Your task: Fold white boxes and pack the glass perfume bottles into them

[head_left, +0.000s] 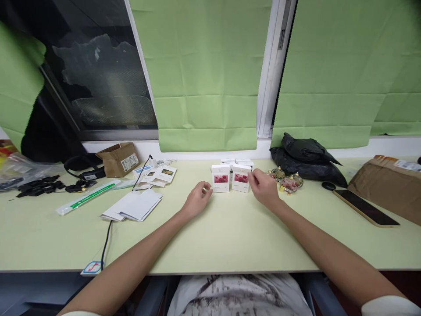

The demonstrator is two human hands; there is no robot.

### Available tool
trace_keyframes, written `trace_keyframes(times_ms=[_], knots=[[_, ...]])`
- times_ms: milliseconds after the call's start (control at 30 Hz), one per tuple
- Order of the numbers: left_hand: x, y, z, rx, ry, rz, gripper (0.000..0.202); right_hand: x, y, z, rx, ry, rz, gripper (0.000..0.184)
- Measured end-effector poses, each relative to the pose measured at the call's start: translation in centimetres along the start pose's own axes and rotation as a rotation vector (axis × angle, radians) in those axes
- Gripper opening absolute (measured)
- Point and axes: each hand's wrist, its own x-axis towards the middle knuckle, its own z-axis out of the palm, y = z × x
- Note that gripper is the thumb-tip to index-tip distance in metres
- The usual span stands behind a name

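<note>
Two small white boxes with a pink flower picture stand upright side by side on the pale table. My right hand point(264, 186) is closed at the upper right edge of the right box point(241, 179), which leans slightly. Just left of the left box point(220, 179) rests my left hand point(198, 198), its fingers loosely bent and apart with nothing in them. More white boxes point(245, 162) stand behind this pair, mostly hidden. Beside my right hand lie ornate gold and pink trinkets point(291, 182), partly covered by one another.
White folded cards point(140, 205), printed cards point(159, 175), a green-striped packet point(90, 196) and a cardboard box point(119, 159) lie left. A black cable point(107, 243) crosses the table edge. Right are black plastic bags point(304, 160), a phone point(365, 208) and a brown parcel point(388, 186).
</note>
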Motion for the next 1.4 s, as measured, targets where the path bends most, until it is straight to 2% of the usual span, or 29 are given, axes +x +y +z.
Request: trace_keyframes(times_ms=[100, 200, 300, 500, 933, 1233, 1333, 1400], knots=[[0.0, 0.2, 0.0, 0.008, -0.002, 0.002, 0.027, 0.8, 1.7, -0.2, -0.119, 0.065, 0.087, 0.036], [0.0, 0.2, 0.0, 0.014, 0.003, 0.021, 0.026, 1.6, 3.4, -0.4, -0.267, 0.042, 0.139, 0.029], [0.0, 0.2, -0.1, 0.023, -0.006, 0.036, 0.025, 2.0, 4.9, -0.6, -0.437, -0.048, 0.218, 0.021], [-0.1, 0.2, 0.0, 0.057, -0.023, 0.066, 0.024, 1.8, 6.3, -0.7, -0.596, -0.304, 0.367, 0.024], [-0.2, 0.3, -0.1, 0.09, -0.043, 0.102, 0.025, 1.6, 7.8, 0.0, -0.574, -0.399, 0.408, 0.03], [-0.3, 0.2, -0.1, 0.109, -0.042, 0.119, 0.023, 1.5, 8.0, 0.0, -0.563, -0.416, 0.363, 0.027], [-0.3, 0.2, -0.1, 0.116, -0.044, 0.118, 0.023, 1.7, 7.5, -0.2, -0.545, -0.377, 0.359, 0.026], [-0.3, 0.3, -0.1, 0.119, -0.052, 0.119, 0.023, 1.9, 7.1, -0.5, -0.517, -0.295, 0.346, 0.025]])
